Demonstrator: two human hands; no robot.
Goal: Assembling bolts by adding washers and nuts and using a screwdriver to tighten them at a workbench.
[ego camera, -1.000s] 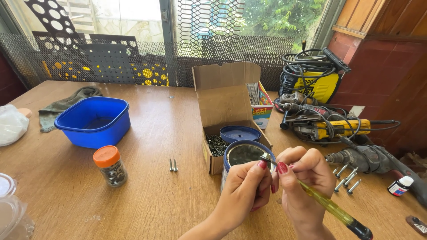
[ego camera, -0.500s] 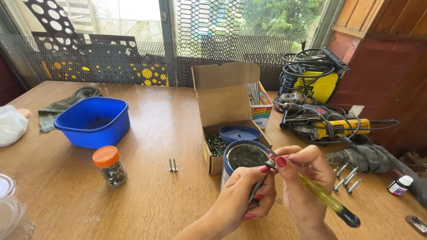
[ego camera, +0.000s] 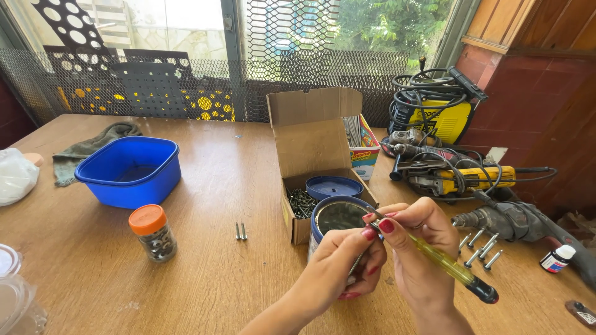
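Note:
My right hand [ego camera: 417,248] grips a screwdriver with a clear yellow handle [ego camera: 448,268] and a black end cap, its shaft pointing up and left. My left hand [ego camera: 340,270] pinches a small screw at the screwdriver's tip, fingertips touching those of the right hand. Both hands hover just in front of an open round blue tin [ego camera: 334,217]. Behind the tin stands an open cardboard box [ego camera: 313,149] holding dark screws and a blue lid [ego camera: 335,187].
Two loose screws [ego camera: 240,231] lie on the wooden table [ego camera: 211,279]. An orange-capped jar [ego camera: 153,232] and a blue plastic tub [ego camera: 130,170] sit to the left. Power tools with cables [ego camera: 459,177], several bolts [ego camera: 478,248] and a small bottle [ego camera: 557,259] crowd the right side.
The screwdriver's handle has dropped a little and both hands have shifted slightly while working at the tip. Everything on the table stays where it was.

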